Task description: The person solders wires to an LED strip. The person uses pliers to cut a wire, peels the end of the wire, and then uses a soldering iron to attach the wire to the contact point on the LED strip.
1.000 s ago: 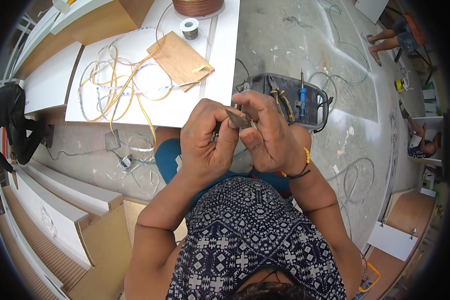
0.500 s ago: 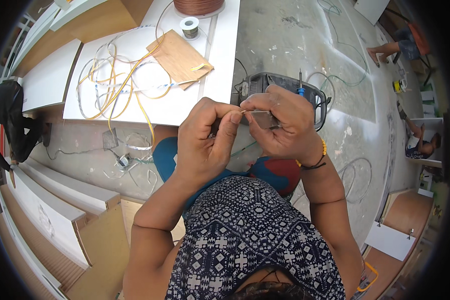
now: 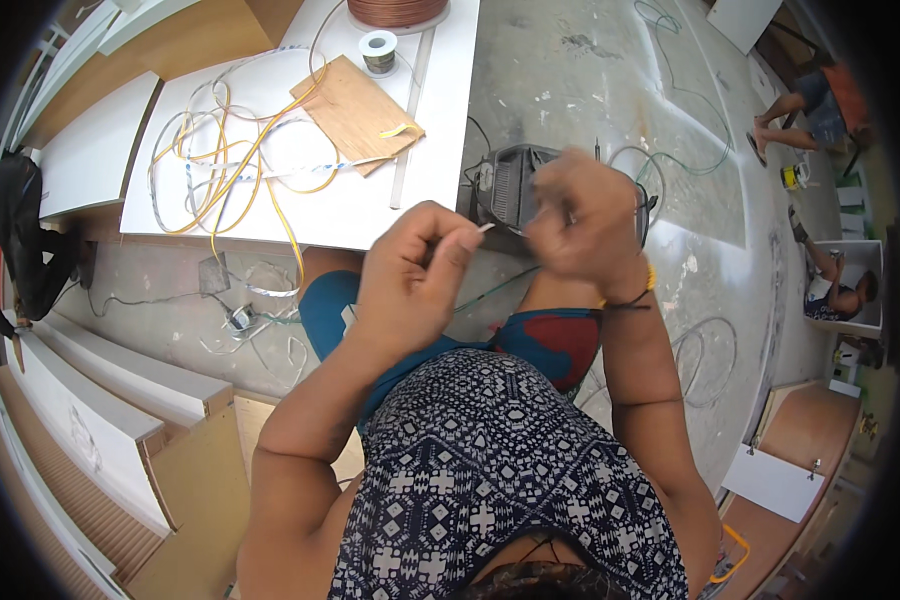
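My left hand (image 3: 410, 280) is closed, thumb and forefinger pinching a thin pale strip-like piece (image 3: 486, 227) whose end sticks out toward the right. What it belongs to is hidden in the palm. Motion smears my right hand (image 3: 585, 215), raised a short way to the right of that tip; its fingers look curled, and anything in them cannot be made out. Behind the right hand lies a black plastic case (image 3: 510, 185). The thin upright tip of a tool (image 3: 597, 148) shows just above my knuckles.
A white board (image 3: 300, 225) at left carries tangled yellow and white-blue wires (image 3: 225, 190), a plywood piece (image 3: 355, 105), a small spool (image 3: 378, 60) and a brown cable coil (image 3: 397, 12). A person in dark clothes (image 3: 15, 230) is far left; others sit at right.
My right hand has come away from my left, moving right and blurring. The flat greyish rectangular piece it held earlier no longer shows clearly. My left hand keeps its pinch.
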Available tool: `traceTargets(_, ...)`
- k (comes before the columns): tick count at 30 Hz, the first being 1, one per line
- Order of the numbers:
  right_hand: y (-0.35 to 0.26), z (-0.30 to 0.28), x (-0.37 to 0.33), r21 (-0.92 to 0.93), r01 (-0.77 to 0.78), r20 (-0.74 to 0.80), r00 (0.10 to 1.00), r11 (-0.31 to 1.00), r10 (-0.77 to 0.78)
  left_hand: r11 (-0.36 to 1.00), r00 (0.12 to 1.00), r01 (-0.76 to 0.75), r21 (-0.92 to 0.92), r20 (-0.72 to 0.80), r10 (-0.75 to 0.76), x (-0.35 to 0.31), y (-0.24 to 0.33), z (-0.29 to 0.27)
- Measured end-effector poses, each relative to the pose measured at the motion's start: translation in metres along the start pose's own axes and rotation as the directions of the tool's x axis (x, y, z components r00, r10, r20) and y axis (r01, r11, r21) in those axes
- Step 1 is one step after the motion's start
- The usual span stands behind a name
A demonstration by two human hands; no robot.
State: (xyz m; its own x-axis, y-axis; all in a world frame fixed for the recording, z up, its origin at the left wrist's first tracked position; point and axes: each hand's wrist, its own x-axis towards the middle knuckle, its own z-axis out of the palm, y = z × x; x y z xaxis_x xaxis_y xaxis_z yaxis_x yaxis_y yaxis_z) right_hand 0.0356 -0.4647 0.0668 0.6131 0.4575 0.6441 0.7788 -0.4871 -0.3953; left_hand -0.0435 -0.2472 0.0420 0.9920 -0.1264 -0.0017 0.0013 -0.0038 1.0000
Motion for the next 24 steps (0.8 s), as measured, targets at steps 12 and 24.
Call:
traceTargets(12, -0.014, 0.000, -0.005, 0.205, -0.128, 0.123, 0.987, 0.970, 0.104, 0.998, 0.999, -0.007, -0.054, -0.033, 0.005, 0.006, 0.005, 0.006)
traceTargets(24, -0.011, 0.005, 0.004, 0.153, -0.019, 0.190, 0.982, 0.988, -0.011, 0.998, 1.000, -0.003, -0.056, -0.014, 0.002, 0.007, 0.004, 0.009)
